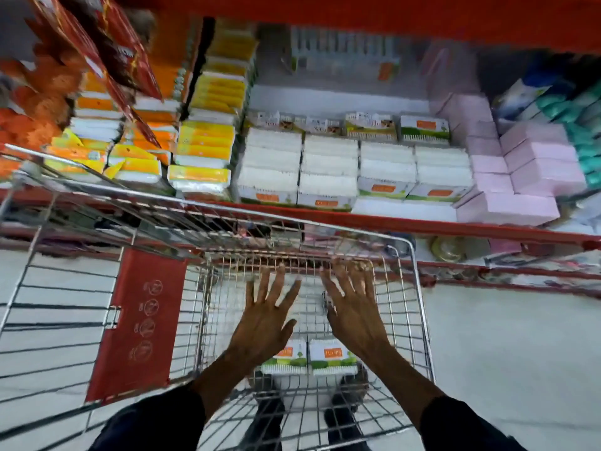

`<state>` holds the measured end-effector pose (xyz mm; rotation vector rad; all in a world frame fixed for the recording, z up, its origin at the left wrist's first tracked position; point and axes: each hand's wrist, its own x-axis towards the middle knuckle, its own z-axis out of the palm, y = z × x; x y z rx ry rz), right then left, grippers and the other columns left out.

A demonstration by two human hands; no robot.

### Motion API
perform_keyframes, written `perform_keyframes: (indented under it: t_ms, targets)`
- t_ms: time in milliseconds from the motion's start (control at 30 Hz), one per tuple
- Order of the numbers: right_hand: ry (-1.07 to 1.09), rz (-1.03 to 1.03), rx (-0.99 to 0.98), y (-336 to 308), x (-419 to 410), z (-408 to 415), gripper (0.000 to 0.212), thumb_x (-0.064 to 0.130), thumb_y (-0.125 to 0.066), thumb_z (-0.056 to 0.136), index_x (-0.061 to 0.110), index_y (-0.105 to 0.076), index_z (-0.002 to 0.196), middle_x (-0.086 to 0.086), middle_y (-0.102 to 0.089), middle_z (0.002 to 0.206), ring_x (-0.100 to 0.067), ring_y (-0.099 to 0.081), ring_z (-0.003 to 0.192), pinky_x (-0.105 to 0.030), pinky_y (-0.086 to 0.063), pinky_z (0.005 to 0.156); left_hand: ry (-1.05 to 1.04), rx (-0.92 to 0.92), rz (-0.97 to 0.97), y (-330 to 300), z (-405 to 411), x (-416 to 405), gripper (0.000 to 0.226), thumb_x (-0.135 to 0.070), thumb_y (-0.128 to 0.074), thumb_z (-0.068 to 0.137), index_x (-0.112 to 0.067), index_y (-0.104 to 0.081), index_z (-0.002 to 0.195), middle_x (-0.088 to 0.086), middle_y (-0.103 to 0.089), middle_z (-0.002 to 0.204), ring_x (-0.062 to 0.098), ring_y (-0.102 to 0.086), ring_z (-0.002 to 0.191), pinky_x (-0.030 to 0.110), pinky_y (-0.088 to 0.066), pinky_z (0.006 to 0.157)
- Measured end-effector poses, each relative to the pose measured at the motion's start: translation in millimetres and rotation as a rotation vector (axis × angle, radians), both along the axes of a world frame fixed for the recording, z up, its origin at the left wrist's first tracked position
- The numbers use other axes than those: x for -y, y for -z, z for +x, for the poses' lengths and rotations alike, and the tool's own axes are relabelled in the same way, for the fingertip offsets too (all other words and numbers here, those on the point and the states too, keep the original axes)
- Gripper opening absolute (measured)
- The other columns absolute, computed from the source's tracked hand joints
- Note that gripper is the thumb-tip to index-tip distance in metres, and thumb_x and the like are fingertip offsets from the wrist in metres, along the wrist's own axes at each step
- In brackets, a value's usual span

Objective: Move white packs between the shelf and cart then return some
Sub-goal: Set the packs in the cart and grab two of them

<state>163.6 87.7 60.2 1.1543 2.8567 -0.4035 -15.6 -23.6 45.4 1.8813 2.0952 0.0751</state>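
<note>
Two white rectangular packs with orange labels and green bands [309,358] lie side by side on the wire floor of the steel mesh shopping cart [419,307], at about 6 o'clock in the view. That suggests the shelf-to-cart half is at least begun; returning some to the shelf looks not yet done. Both hands hover above the basket with nothing in them: the left hand [265,320] has its fingers spread wide, partly covering the left pack, and the right hand [353,309] is likewise splayed open, just beyond the right pack toward 12 o'clock. Further out at 12 o'clock, the red-edged store shelf [406,222] holds rows of matching white packs [354,167], flanked by yellow-and-orange packets [205,151] at 10 o'clock and pink boxes [533,167] at 2 o'clock.
</note>
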Motion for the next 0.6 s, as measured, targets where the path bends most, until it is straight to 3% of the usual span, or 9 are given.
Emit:
perform_keyframes:
  t_ms: [133,233,367,467,600]
  targets:
    - [-0.112,-0.199,0.171,63.6,21.5,24.1,0.066,0.022,-0.072,0.078,0.009,-0.048,0.138,-0.017,-0.048,0.145,-0.040,-0.044,0.133,-0.060,-0.035,0.109,-0.001,0.095,-0.257,54.8,12.8,23.0,0.076,-0.031,-0.056,0.095,-0.018,-0.012,0.155,0.015,0.003,0.163,0.042,-0.005,0.148,0.062,-0.021,0.116]
    - [-0.129,-0.342,0.321,93.3,31.3,34.6,0.056,0.014,-0.068,0.085,0.004,-0.048,0.136,-0.020,-0.052,0.139,-0.039,-0.046,0.129,-0.053,-0.033,0.111,0.032,0.133,-0.475,86.0,19.0,32.9,0.070,-0.021,-0.051,0.099,-0.015,-0.011,0.155,0.013,-0.006,0.164,0.037,-0.011,0.149,0.052,-0.021,0.118]
    - [-0.140,-0.373,0.416,110.0,29.5,34.1,0.041,0.007,-0.061,0.085,0.007,-0.054,0.125,-0.016,-0.057,0.125,-0.036,-0.052,0.114,-0.043,-0.045,0.093,-0.012,0.297,-0.419,115.3,22.9,39.1,0.061,0.006,-0.060,0.085,-0.002,-0.042,0.142,0.027,-0.045,0.145,0.044,-0.044,0.132,0.051,-0.039,0.109]
    - [-0.142,-0.347,0.403,111.9,26.6,31.3,0.037,0.005,-0.068,0.080,0.007,-0.058,0.116,-0.014,-0.060,0.118,-0.035,-0.055,0.110,-0.042,-0.047,0.088,-0.071,0.310,-0.413,117.2,22.1,33.5,0.054,0.011,-0.057,0.081,-0.003,-0.055,0.132,0.023,-0.055,0.132,0.039,-0.054,0.119,0.046,-0.048,0.098]
    - [-0.092,-0.421,0.337,98.1,27.5,32.3,0.030,0.001,-0.064,0.083,-0.001,-0.060,0.113,-0.022,-0.062,0.115,-0.038,-0.057,0.109,-0.042,-0.047,0.090,-0.004,0.334,-0.273,123.0,18.8,41.7,0.044,0.011,-0.080,0.049,-0.008,-0.072,0.088,0.017,-0.072,0.086,0.028,-0.066,0.086,0.034,-0.057,0.069]
